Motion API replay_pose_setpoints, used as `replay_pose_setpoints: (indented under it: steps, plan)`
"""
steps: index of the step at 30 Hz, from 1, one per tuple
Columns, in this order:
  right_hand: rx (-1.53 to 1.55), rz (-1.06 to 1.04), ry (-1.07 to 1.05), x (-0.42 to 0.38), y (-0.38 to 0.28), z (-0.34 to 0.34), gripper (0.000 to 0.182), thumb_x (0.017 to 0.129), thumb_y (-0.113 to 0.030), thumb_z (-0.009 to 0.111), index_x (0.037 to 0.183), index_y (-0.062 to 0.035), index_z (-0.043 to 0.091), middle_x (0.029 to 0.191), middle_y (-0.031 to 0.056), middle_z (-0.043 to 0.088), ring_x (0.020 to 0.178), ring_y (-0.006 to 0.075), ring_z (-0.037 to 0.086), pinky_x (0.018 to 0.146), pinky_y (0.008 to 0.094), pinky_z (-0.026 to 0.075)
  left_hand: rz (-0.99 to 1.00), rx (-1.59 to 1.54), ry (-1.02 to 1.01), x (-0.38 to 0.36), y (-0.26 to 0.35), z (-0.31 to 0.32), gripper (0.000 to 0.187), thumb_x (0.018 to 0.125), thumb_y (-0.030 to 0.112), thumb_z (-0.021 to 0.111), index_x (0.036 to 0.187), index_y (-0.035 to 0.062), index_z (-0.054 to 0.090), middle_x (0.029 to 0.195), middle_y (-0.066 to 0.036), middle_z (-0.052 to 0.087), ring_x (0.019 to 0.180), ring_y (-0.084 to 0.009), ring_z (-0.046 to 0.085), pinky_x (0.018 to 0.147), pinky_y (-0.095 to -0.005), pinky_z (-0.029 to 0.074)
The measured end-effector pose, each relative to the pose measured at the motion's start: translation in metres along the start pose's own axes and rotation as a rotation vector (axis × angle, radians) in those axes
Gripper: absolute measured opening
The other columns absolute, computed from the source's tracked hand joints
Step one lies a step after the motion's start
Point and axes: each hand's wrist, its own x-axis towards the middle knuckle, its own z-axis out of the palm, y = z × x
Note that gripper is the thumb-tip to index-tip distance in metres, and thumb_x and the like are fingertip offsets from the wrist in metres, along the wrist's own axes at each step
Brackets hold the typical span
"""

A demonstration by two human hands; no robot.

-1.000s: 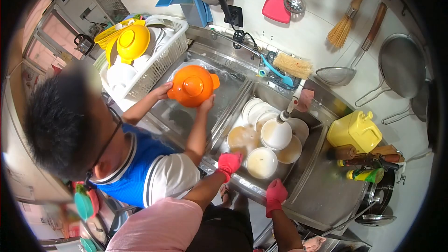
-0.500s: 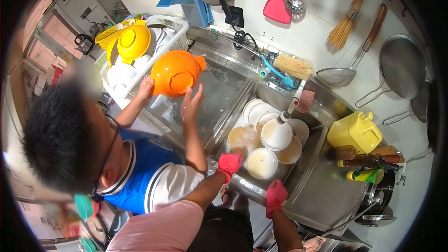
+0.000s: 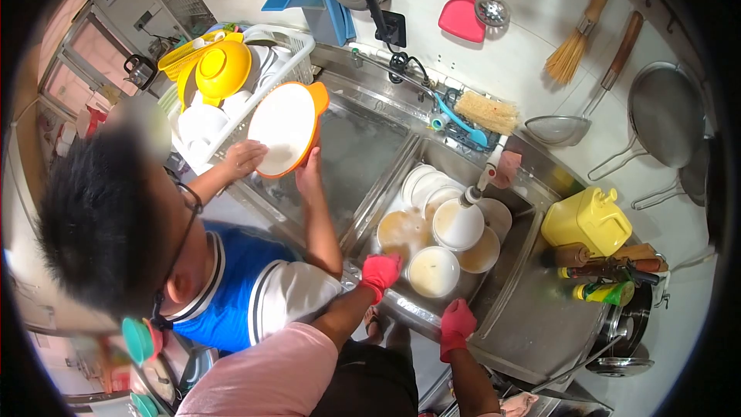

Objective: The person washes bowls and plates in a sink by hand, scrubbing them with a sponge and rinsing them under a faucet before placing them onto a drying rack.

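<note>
- Bowls (image 3: 433, 271) and plates (image 3: 424, 183) are sitting stacked in the right-hand sink basin (image 3: 515, 253), several bowls holding cloudy liquid, with a tap (image 3: 480, 179) hanging over them.
- Left hand (image 3: 380, 271), in a pink glove, is resting on the basin's front rim just beside the nearest bowl, fingers curled together over the edge and pinching nothing.
- Right hand (image 3: 457, 323), also gloved, is gripping the same front rim further along, fingers folded down.
- Steel counter (image 3: 532, 316) is running around both basins, carrying a yellow jug (image 3: 587, 218) and bottles (image 3: 606, 269) at the right.
- Another person in a blue shirt (image 3: 231, 301) is holding an orange bowl (image 3: 284, 130) tilted over the left basin (image 3: 351, 156), beside a white drying rack (image 3: 231, 100) filled with dishes.
- Utensils are hanging on the white wall (image 3: 525, 38) behind: a pink spatula (image 3: 461, 9), a whisk brush (image 3: 574, 45) and strainers (image 3: 557, 128).
</note>
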Motion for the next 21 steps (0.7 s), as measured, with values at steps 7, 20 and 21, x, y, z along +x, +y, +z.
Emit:
replay_pose_setpoints:
  steps: [7,20,21]
  plan:
    - [0.005,0.021,-0.008,-0.001,-0.007,-0.007,0.025,0.095,-0.033,0.051,0.089,-0.0128,0.064,0.086,0.0167,0.07,0.078,0.0426,0.066,0.07,0.0538,0.053,-0.002,-0.014,-0.04,0.003,-0.006,0.008,0.031,0.099,0.038,0.048,0.092,0.0135,0.065,0.083,-0.013,0.072,0.076,-0.0354,0.068,0.077,-0.0498,0.048]
    - [0.024,0.058,-0.051,-0.002,-0.011,-0.014,0.025,0.096,-0.033,0.052,0.091,-0.0118,0.064,0.087,0.0174,0.07,0.082,0.0427,0.066,0.072,0.0538,0.052,-0.034,-0.044,-0.058,0.003,-0.004,0.007,0.032,0.099,0.039,0.046,0.094,0.0129,0.065,0.083,-0.016,0.071,0.078,-0.0378,0.068,0.075,-0.0516,0.05]
    - [0.017,0.047,-0.046,-0.002,-0.011,-0.012,0.025,0.096,-0.033,0.051,0.091,-0.0117,0.064,0.087,0.0175,0.07,0.082,0.0428,0.066,0.072,0.0536,0.052,-0.037,-0.03,-0.063,0.003,-0.004,0.006,0.032,0.099,0.039,0.046,0.094,0.0129,0.065,0.083,-0.016,0.071,0.078,-0.038,0.068,0.075,-0.0519,0.051]
